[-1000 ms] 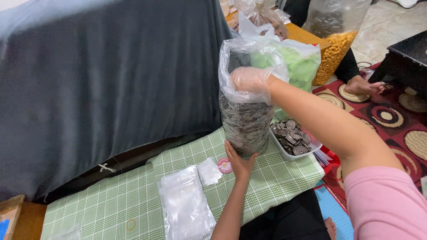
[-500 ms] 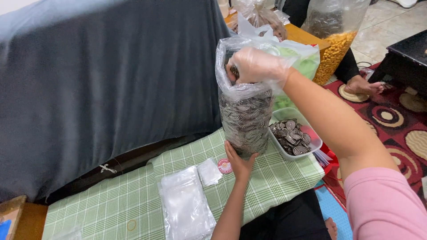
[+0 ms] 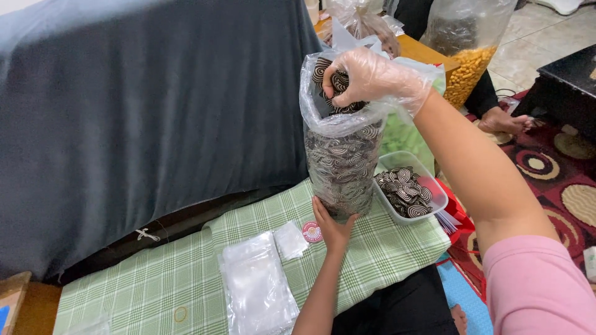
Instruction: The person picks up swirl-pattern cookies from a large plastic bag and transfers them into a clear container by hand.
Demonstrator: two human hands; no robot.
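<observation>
Head view. The right hand, in a thin clear glove, is at the mouth of a tall clear bag and is clenched on a fistful of dark spiral-striped chips. A second ago this hand lay lower against the bag; half a second ago it was near the top edge; now it shows at the opening with chips in its grip, so a handful is on its way out of the bag. The left hand cups the bag's base from below, fingers spread against the plastic, keeping it upright on the checked green cloth near the cloth's right edge. Just right of the bag sits a clear tub partly filled with the same chips. Empty small pouches and a round red sticker lie on the cloth, left of the left hand. Behind, a large bag of yellow snacks stands beside another person's foot.
</observation>
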